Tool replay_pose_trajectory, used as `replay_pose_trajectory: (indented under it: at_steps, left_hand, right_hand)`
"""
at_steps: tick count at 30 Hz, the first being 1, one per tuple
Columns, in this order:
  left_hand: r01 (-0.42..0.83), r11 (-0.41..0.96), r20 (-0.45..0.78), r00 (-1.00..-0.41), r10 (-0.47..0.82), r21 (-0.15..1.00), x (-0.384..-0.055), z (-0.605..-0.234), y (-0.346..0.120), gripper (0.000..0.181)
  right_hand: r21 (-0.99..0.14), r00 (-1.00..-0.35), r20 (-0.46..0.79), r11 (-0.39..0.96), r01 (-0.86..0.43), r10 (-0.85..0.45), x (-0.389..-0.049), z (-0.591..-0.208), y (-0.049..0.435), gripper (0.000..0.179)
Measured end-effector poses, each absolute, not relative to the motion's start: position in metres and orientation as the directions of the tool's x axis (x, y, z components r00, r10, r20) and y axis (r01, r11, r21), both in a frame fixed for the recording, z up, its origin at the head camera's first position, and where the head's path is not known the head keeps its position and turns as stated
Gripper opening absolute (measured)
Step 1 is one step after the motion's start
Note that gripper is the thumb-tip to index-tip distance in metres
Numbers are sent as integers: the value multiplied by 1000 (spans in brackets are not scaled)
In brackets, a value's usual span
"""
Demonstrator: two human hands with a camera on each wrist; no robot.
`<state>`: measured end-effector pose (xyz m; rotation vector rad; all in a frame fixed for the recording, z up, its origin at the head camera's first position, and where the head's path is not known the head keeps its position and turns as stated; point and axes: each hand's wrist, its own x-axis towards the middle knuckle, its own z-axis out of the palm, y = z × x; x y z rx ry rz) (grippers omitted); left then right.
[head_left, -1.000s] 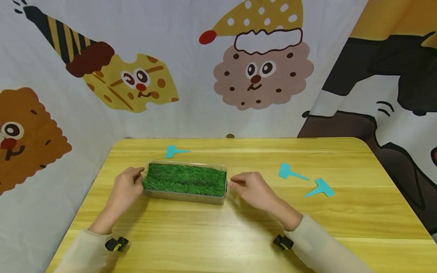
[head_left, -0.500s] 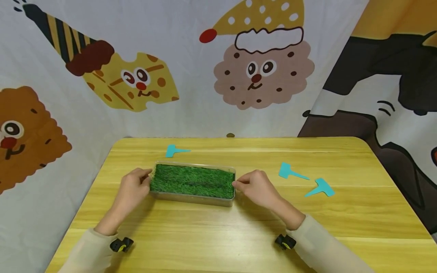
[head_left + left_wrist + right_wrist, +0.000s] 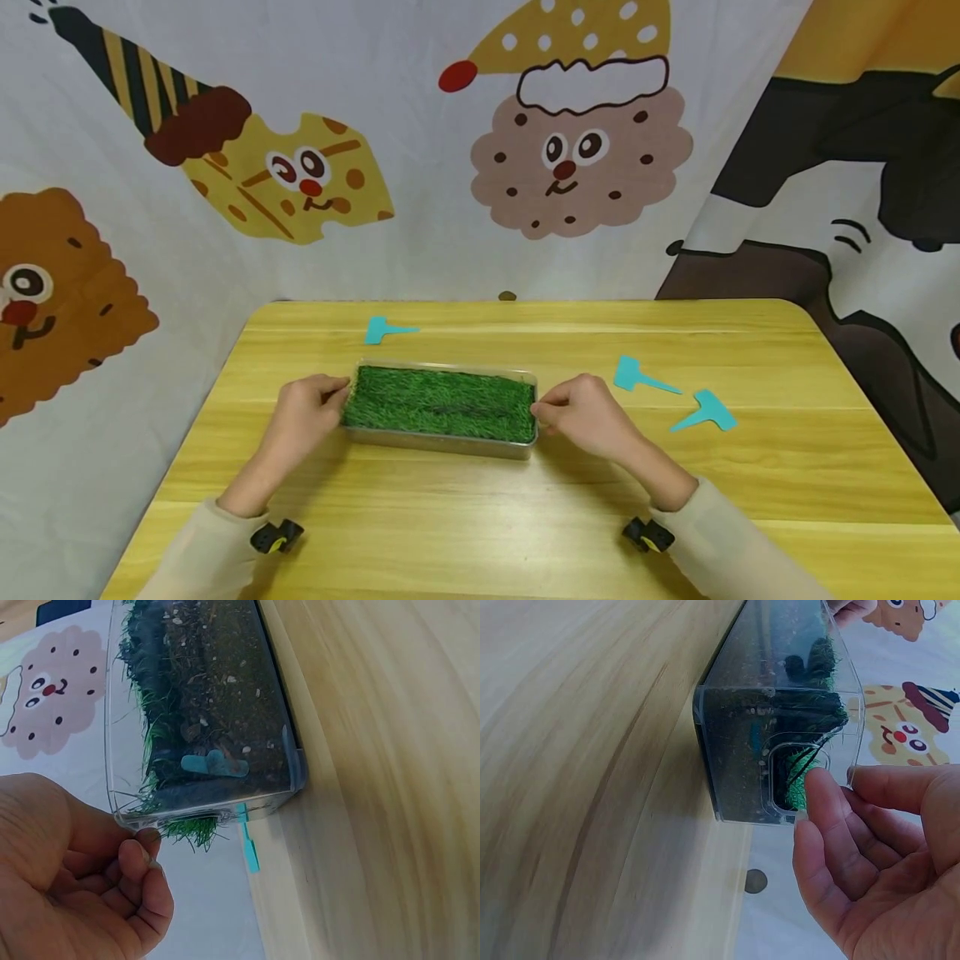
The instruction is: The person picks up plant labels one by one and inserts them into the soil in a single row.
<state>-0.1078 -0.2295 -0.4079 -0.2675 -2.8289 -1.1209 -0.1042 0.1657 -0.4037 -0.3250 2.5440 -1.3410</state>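
Observation:
A clear rectangular plastic planter box (image 3: 438, 443), filled with dense green grass (image 3: 442, 402), stands between both hands near the table's middle. At its left end my left hand (image 3: 303, 417) grips the rim with thumb and fingertips, the other fingers curled. My right hand (image 3: 592, 421) holds the opposite end, its thumb and fingers at the rim beside an end opening (image 3: 799, 776) with grass showing through. Dark soil (image 3: 225, 682) with pale specks shows through the wall in the left wrist view.
A teal T-shaped plant label (image 3: 377, 330) lies behind the planter. Two more teal labels, one farther back (image 3: 628, 372) and one nearer (image 3: 716, 410), lie right of the right hand. Behind the wooden table (image 3: 465, 533) hangs a white cloth (image 3: 427, 267) with cartoon prints.
The planter has moved right and slightly toward the person, with both hands travelling along at its ends. The right hand has come from just beside the rim onto it. The labels stay put.

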Motion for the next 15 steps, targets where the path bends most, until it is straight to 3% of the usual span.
replay_pose_trajectory:
  at_steps: [15]
  left_hand:
    - [141,673,60,-988,143,726,-105,-403,-216,22]
  right_hand:
    - [-802,-948,-113,591,-89,-297,-98,-399,184,16]
